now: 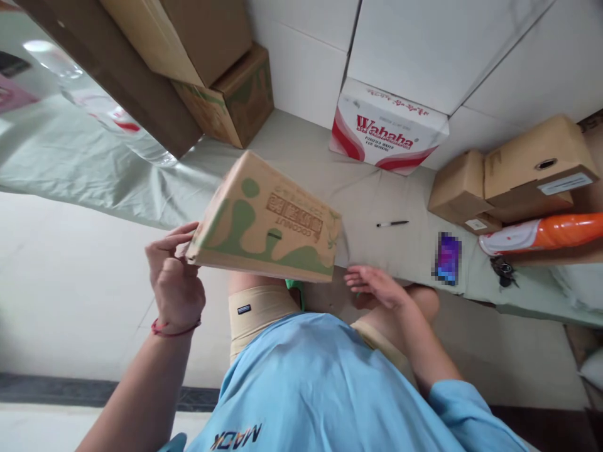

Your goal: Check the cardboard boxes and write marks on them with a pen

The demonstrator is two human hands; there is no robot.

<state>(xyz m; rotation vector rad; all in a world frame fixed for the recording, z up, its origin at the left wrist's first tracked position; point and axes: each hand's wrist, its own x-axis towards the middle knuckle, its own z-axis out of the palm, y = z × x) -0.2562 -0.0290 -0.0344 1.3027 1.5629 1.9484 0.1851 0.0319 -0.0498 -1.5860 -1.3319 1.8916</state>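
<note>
A tan cardboard box with green coconut print [266,220] is tilted above my knees. My left hand [174,279] grips its left corner, fingers curled round the edge, a red cord on the wrist. My right hand [374,284] hovers just right of the box's lower right corner, fingers stretched out and apart, holding nothing. I wear a light blue shirt and beige knee sleeves.
A red and white Wahaha carton [389,125] stands against the white wall. Brown cartons [226,94] are stacked at the back left, more [518,176] at the right. A pen [392,223], a phone [447,257], keys [503,270] and an orange-white roll [541,233] lie on the grey mat.
</note>
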